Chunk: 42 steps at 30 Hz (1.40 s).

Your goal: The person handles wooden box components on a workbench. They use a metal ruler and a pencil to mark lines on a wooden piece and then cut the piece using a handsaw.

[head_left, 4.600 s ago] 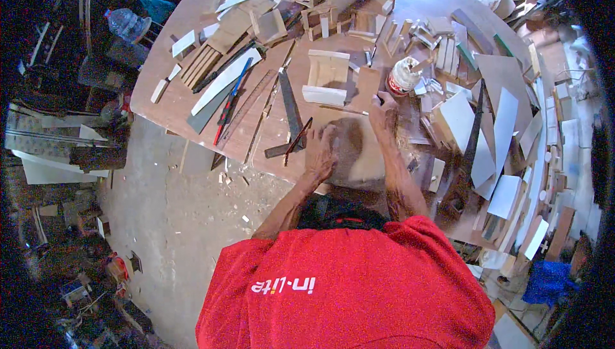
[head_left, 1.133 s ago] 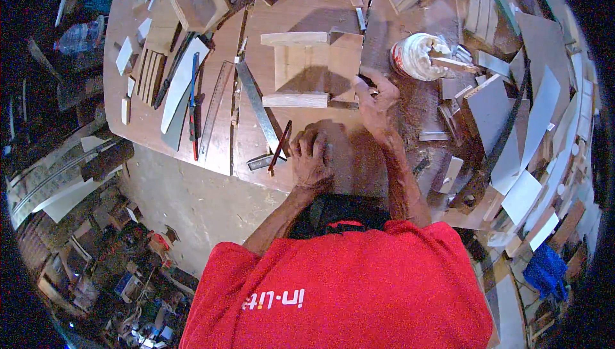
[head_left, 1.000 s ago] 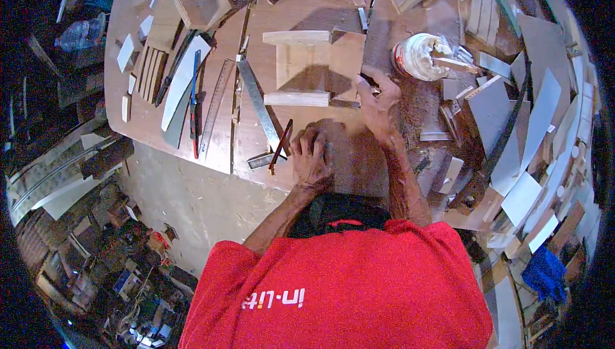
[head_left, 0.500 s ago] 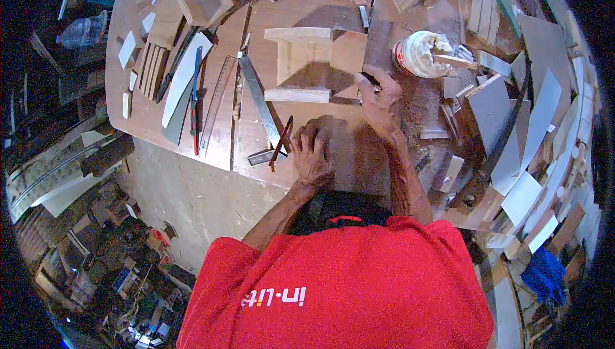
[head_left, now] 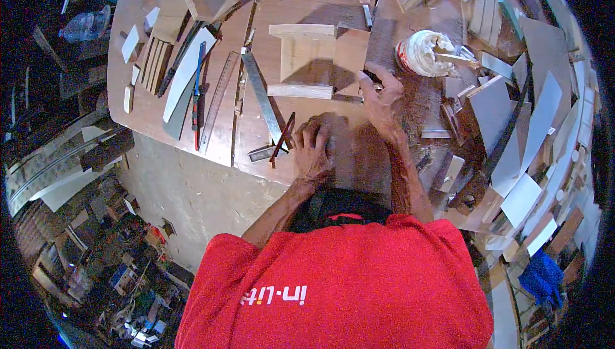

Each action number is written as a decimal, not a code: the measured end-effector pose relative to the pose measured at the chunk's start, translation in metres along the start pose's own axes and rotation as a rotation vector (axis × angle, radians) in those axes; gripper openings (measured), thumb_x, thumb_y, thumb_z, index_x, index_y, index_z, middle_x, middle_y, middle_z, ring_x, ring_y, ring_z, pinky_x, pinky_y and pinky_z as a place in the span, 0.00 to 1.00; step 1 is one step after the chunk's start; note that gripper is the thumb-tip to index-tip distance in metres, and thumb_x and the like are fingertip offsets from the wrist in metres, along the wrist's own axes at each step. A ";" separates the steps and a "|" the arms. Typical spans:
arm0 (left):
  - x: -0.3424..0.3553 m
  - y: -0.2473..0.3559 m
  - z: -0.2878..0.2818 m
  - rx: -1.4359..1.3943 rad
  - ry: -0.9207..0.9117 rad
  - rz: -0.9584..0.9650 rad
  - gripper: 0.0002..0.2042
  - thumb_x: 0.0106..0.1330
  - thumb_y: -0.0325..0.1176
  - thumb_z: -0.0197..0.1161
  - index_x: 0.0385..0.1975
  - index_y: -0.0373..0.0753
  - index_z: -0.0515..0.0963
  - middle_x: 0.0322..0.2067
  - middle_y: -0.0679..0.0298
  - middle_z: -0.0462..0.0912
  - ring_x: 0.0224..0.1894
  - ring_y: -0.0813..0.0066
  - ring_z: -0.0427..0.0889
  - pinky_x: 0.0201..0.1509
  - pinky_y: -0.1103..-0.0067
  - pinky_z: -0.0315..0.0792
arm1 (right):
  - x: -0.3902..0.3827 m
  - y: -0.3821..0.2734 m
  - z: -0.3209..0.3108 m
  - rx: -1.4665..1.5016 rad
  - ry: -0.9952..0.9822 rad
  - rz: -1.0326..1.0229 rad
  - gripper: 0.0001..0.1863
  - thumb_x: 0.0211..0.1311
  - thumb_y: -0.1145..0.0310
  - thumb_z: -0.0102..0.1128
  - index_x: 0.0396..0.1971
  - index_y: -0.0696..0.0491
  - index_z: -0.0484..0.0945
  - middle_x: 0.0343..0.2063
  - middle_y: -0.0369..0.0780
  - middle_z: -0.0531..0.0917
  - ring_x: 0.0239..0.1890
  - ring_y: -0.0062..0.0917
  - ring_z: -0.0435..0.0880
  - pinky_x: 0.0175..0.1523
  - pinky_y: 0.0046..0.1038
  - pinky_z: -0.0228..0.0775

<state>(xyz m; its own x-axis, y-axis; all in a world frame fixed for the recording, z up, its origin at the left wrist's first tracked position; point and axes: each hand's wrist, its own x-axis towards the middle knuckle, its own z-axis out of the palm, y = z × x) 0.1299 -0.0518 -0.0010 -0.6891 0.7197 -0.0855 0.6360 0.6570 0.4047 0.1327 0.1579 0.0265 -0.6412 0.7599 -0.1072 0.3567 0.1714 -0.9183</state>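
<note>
My left hand (head_left: 314, 149) presses down on a flat brown plywood board (head_left: 349, 150) at the near edge of the workbench, fingers spread. At the board's far edge my right hand (head_left: 382, 97) pinches a small dark tool (head_left: 370, 81); I cannot tell what kind. Just beyond both hands stands a pale wooden assembly (head_left: 307, 60) made of a panel between two strips. A thin dark red stick (head_left: 282, 138) lies beside my left hand, touching a steel square (head_left: 261, 102).
A white pot (head_left: 419, 54) with a stick in it stands right of the assembly. Rulers, a white strip (head_left: 186, 76) and a red-and-blue tool (head_left: 196, 89) lie to the left. Offcuts and white panels (head_left: 532, 137) crowd the right side. Below the bench's left edge is cluttered floor (head_left: 96, 240).
Since the earliest frame the view has closed in on the bench. Over the last second both hands stay on the board; the right hand has barely shifted.
</note>
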 end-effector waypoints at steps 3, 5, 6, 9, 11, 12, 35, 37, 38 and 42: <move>0.000 0.002 0.000 0.002 0.007 -0.009 0.28 0.47 0.37 0.62 0.53 0.44 0.66 0.55 0.53 0.62 0.58 0.48 0.58 0.61 0.52 0.56 | 0.000 0.001 -0.001 0.050 -0.045 0.061 0.12 0.57 0.69 0.58 0.40 0.57 0.80 0.34 0.43 0.83 0.36 0.26 0.81 0.43 0.28 0.71; 0.000 0.003 -0.001 0.005 0.010 -0.023 0.28 0.47 0.37 0.62 0.53 0.44 0.67 0.55 0.53 0.62 0.58 0.48 0.58 0.61 0.52 0.55 | 0.000 0.001 0.000 0.040 -0.038 0.055 0.12 0.57 0.69 0.58 0.39 0.57 0.80 0.34 0.42 0.84 0.36 0.26 0.81 0.43 0.28 0.71; 0.000 0.002 -0.002 0.007 -0.005 -0.021 0.28 0.47 0.37 0.62 0.52 0.43 0.67 0.55 0.52 0.62 0.58 0.48 0.58 0.61 0.52 0.55 | 0.000 0.001 0.000 0.029 -0.029 0.051 0.12 0.57 0.69 0.57 0.39 0.57 0.80 0.34 0.42 0.84 0.36 0.26 0.81 0.43 0.28 0.71; -0.003 0.000 -0.002 0.020 -0.043 -0.030 0.29 0.46 0.37 0.62 0.52 0.43 0.67 0.55 0.52 0.62 0.59 0.48 0.57 0.61 0.51 0.54 | 0.001 0.005 0.000 0.006 -0.048 0.049 0.12 0.58 0.69 0.57 0.40 0.57 0.80 0.35 0.42 0.84 0.35 0.26 0.81 0.43 0.28 0.71; -0.002 0.001 -0.002 0.029 -0.066 -0.038 0.29 0.46 0.37 0.62 0.52 0.43 0.67 0.55 0.52 0.62 0.59 0.48 0.57 0.61 0.51 0.54 | 0.000 0.010 0.001 0.001 -0.028 0.017 0.12 0.58 0.69 0.57 0.40 0.57 0.80 0.34 0.41 0.84 0.35 0.25 0.81 0.43 0.28 0.72; -0.002 0.002 -0.002 0.011 -0.081 -0.050 0.30 0.45 0.37 0.63 0.53 0.43 0.67 0.55 0.51 0.61 0.59 0.47 0.57 0.61 0.51 0.54 | 0.000 0.012 0.002 -0.003 -0.009 -0.013 0.12 0.58 0.69 0.57 0.41 0.57 0.80 0.34 0.41 0.84 0.34 0.25 0.81 0.42 0.27 0.72; 0.000 0.001 0.001 0.015 0.010 0.000 0.29 0.44 0.34 0.62 0.52 0.41 0.67 0.54 0.51 0.62 0.58 0.46 0.58 0.61 0.51 0.54 | 0.001 0.016 0.004 0.081 -0.027 0.059 0.12 0.58 0.71 0.58 0.41 0.58 0.79 0.32 0.39 0.83 0.32 0.20 0.79 0.38 0.23 0.72; 0.001 0.002 0.000 -0.011 0.021 0.009 0.29 0.45 0.34 0.62 0.52 0.41 0.67 0.55 0.50 0.62 0.58 0.46 0.58 0.61 0.51 0.55 | 0.001 0.017 0.004 0.063 -0.024 0.035 0.12 0.57 0.71 0.58 0.40 0.58 0.79 0.32 0.39 0.83 0.32 0.20 0.80 0.38 0.24 0.72; 0.001 0.002 0.000 -0.009 0.022 0.009 0.29 0.45 0.34 0.62 0.52 0.41 0.67 0.55 0.50 0.62 0.58 0.46 0.58 0.61 0.51 0.55 | 0.001 0.015 0.003 0.052 -0.019 0.017 0.12 0.57 0.72 0.58 0.40 0.58 0.79 0.32 0.39 0.83 0.32 0.20 0.80 0.38 0.24 0.72; -0.001 0.000 -0.002 0.017 0.003 0.002 0.30 0.44 0.36 0.63 0.52 0.41 0.67 0.55 0.51 0.62 0.58 0.46 0.57 0.61 0.52 0.54 | -0.001 0.005 0.000 0.079 0.031 0.030 0.11 0.57 0.73 0.56 0.40 0.58 0.78 0.30 0.40 0.82 0.31 0.20 0.79 0.37 0.24 0.72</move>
<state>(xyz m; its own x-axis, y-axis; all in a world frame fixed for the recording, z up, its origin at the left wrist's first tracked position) 0.1296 -0.0531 0.0005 -0.6886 0.7205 -0.0819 0.6434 0.6591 0.3894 0.1354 0.1578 0.0224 -0.6089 0.7834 -0.1246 0.3201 0.0989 -0.9422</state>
